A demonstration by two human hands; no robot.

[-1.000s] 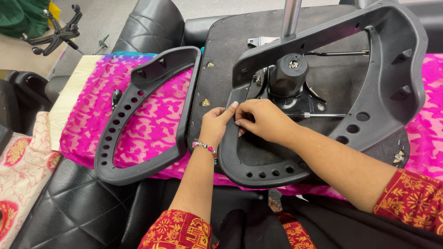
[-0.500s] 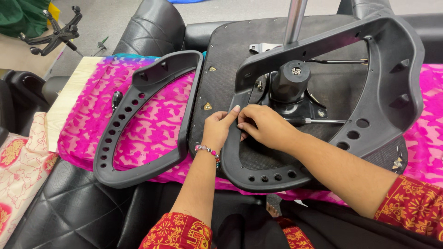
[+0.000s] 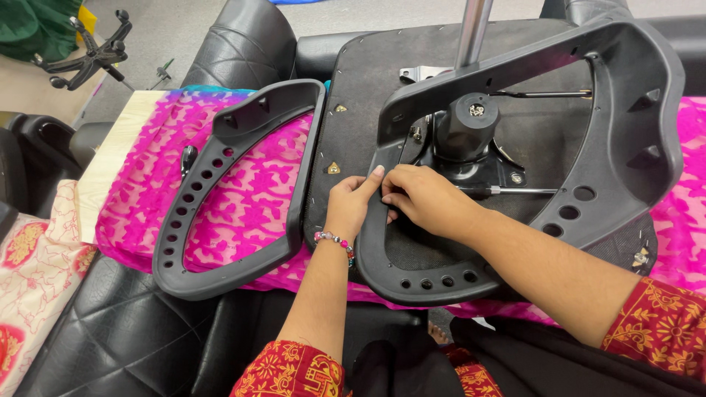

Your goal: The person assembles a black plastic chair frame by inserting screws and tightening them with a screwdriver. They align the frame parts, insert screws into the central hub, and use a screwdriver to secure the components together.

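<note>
Both hands meet at the left inner edge of the black plastic armrest (image 3: 515,184) lying on the upturned seat base (image 3: 368,95). Left hand (image 3: 351,206) pinches the rim, fingers together; right hand (image 3: 423,200) curls beside it, grip unclear. A second holed armrest (image 3: 220,213) lies left on pink patterned cloth (image 3: 147,191), with open room between.

1. I see no packages, labels, signs or screens anywhere in my view.
2. Nothing here carries a printed panel or display that I can make out.
</note>
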